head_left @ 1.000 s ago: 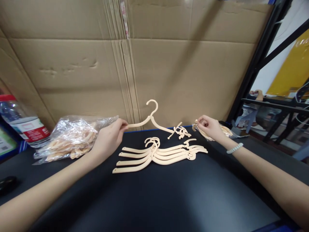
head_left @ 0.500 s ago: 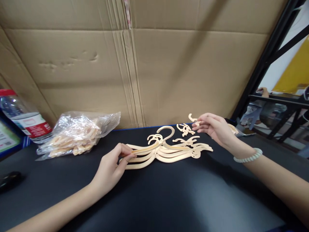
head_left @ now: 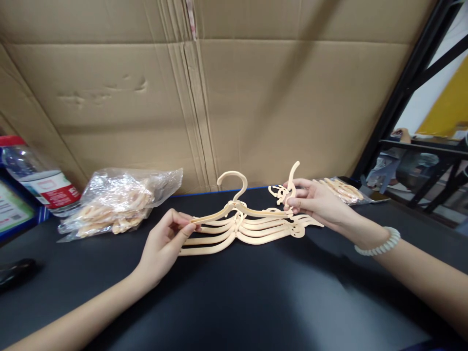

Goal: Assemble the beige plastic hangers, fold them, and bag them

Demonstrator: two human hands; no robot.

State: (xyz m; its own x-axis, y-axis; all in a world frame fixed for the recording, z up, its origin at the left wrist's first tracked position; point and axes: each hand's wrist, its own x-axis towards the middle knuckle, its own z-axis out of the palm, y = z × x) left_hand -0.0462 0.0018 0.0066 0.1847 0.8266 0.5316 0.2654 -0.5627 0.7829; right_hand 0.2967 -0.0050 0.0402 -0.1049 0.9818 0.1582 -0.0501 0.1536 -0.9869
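Observation:
My left hand (head_left: 159, 246) pinches the left arm of a cream clothes hanger (head_left: 215, 216), which is raised with its hook upward. At the hanger's right end, my right hand (head_left: 321, 202) grips a small curved cream piece (head_left: 293, 173) whose thin tip points up. The piece is close to the hanger's end; my fingers partly hide whether they touch. Beneath, a row of several more hangers (head_left: 215, 251) lies on the black table. Small loose curved pieces (head_left: 280, 194) are heaped behind, just left of my right hand.
A clear bag of cream parts (head_left: 117, 200) lies at the left, beside a red-capped bottle (head_left: 44, 180). Another bag of parts (head_left: 340, 189) is behind my right hand. A black mouse (head_left: 16, 273) sits far left. Cardboard (head_left: 274, 97) walls the back; a black metal rack (head_left: 398, 102) stands right.
The hanger in my left hand has been lifted and turned so its hook stands up. My right hand has come left and down with the small curved piece to the hanger's right end.

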